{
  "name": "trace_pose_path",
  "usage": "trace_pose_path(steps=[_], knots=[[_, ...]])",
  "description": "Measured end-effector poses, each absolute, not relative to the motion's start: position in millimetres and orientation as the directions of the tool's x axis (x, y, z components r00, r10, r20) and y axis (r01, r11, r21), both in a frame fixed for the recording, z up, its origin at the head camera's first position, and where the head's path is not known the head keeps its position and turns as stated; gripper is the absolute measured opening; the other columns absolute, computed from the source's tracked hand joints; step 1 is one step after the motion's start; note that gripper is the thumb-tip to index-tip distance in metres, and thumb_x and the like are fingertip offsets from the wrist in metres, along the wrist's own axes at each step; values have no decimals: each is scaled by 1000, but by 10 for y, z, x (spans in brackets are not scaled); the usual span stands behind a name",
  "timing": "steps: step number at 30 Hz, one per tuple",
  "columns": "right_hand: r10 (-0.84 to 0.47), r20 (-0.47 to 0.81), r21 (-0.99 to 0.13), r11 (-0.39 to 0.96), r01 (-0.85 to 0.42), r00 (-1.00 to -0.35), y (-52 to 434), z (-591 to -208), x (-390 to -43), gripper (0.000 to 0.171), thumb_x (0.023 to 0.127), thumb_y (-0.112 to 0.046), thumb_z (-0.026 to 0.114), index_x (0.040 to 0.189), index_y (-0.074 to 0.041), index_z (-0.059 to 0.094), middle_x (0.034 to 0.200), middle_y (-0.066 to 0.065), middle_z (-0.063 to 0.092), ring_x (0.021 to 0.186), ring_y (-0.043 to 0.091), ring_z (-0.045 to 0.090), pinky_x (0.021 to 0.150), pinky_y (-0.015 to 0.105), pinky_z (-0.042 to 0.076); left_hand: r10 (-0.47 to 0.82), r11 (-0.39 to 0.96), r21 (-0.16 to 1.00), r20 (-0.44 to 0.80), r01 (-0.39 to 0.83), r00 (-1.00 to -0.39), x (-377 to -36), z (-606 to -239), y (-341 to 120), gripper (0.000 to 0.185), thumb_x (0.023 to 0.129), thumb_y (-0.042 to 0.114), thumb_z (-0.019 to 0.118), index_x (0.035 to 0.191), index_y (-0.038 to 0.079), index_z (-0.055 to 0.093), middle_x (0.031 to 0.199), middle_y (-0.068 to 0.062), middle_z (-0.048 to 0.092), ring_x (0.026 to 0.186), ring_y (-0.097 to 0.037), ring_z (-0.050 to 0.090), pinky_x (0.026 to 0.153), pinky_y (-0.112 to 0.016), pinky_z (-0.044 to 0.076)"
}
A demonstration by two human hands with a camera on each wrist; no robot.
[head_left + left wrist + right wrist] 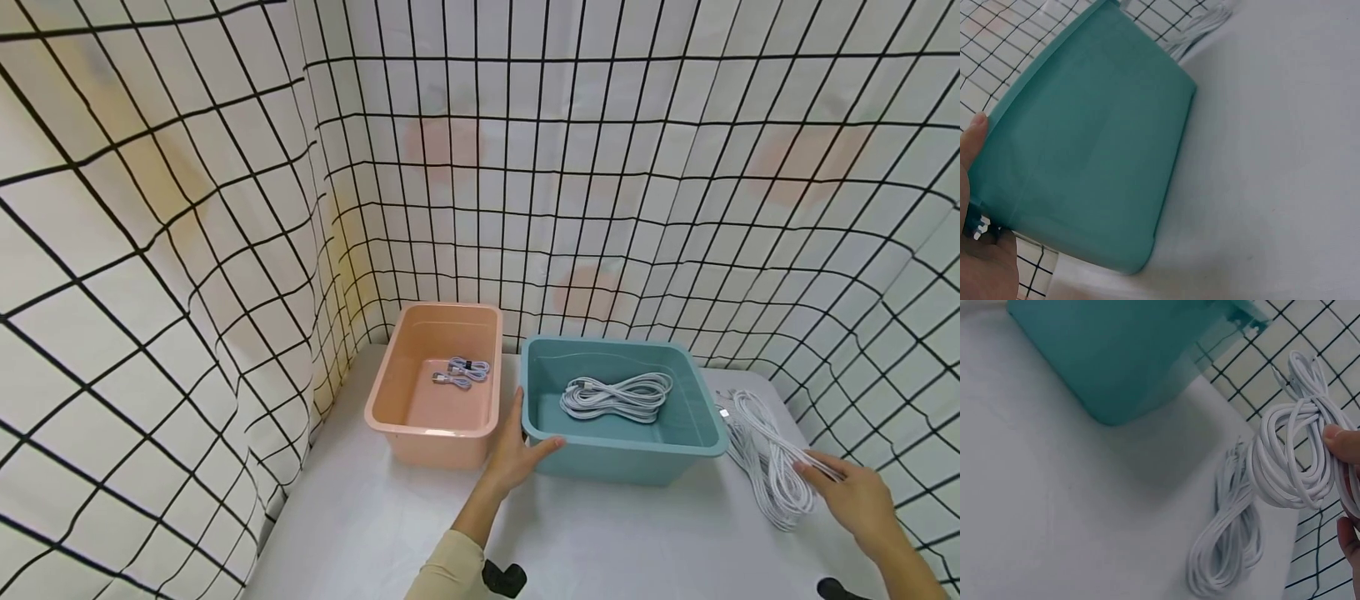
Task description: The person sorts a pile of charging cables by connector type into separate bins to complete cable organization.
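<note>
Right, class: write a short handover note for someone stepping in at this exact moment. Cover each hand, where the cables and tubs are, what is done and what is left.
Left hand: open, resting against the near left corner of the teal tub.
Right hand: grips a white cable bundle, raised off the table.
Done: one coiled cable lies in the teal tub; a short cable lies in the pink tub.
Left: the held bundle, plus another white coil lying on the table right of the teal tub.

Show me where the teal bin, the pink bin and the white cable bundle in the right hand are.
teal bin [678,446], head view, right rim.
pink bin [390,379], head view, left wall.
white cable bundle [1288,465], right wrist view, coiled loops.
</note>
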State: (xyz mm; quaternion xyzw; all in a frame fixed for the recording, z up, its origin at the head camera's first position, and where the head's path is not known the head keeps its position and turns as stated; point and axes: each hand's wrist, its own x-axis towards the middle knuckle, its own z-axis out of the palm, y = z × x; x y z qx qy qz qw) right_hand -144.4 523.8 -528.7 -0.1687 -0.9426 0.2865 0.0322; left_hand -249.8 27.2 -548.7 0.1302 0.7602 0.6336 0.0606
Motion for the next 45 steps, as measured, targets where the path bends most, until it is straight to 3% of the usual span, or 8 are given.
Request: trace_pose_path(steps=[15, 19, 22, 27, 34, 45], knots=[[218, 82, -527, 837, 144, -972, 5070, -4665, -1787, 65, 108, -41, 55, 142, 14, 49, 136, 50, 41, 119, 72, 38, 81, 81, 38, 267, 148, 981, 83, 127, -960, -2518, -5526, 253, 110, 90, 32, 84, 168, 20, 8, 171, -7, 17, 153, -33, 24, 117, -55, 31], [165, 81, -521, 848, 99, -983, 4957, -4540, -1919, 66, 107, -41, 57, 140, 15, 50, 131, 48, 48, 105, 63, 56, 73, 67, 51, 270, 158, 981, 69, 114, -961, -2517, -5518, 235, 111, 88, 40, 84, 168, 26, 8, 171, -4, 16, 153, -29, 23, 117, -53, 30], [124, 80, -507, 859, 67, -989, 4878, -4459, -2031, 65, 106, -41, 59, 139, 15, 51, 129, 48, 50, 102, 59, 59, 70, 62, 53, 274, 160, 981, 64, 111, -960, -2516, -5515, 229, 112, 88, 44, 84, 168, 26, 8, 171, -4, 16, 154, -29, 22, 117, -52, 30], [28, 82, -484, 875, -15, -996, 4747, -4342, -2203, 62, 105, -38, 62, 139, 13, 54, 132, 46, 50, 115, 67, 48, 81, 75, 46, 278, 149, 982, 72, 117, -958, -2508, -5515, 229, 112, 88, 44, 83, 168, 23, 8, 171, -6, 16, 153, -31, 23, 117, -52, 31], [-54, 62, -512, 856, -79, -997, 4578, -4214, -2372, 58, 105, -36, 64, 139, 10, 57, 132, 43, 54, 120, 64, 47, 86, 79, 42, 283, 134, 982, 87, 130, -955, -2509, -5523, 234, 111, 89, 41, 83, 168, 19, 8, 171, -7, 17, 153, -32, 25, 116, -51, 32], [-142, 96, -520, 837, -171, -985, 4414, -4118, -2563, 53, 104, -32, 66, 137, 8, 61, 128, 35, 62, 116, 57, 56, 90, 74, 45, 287, 147, 979, 95, 142, -953, -2513, -5513, 257, 110, 90, 37, 83, 168, 17, 9, 171, -6, 16, 153, -30, 23, 118, -51, 30]])
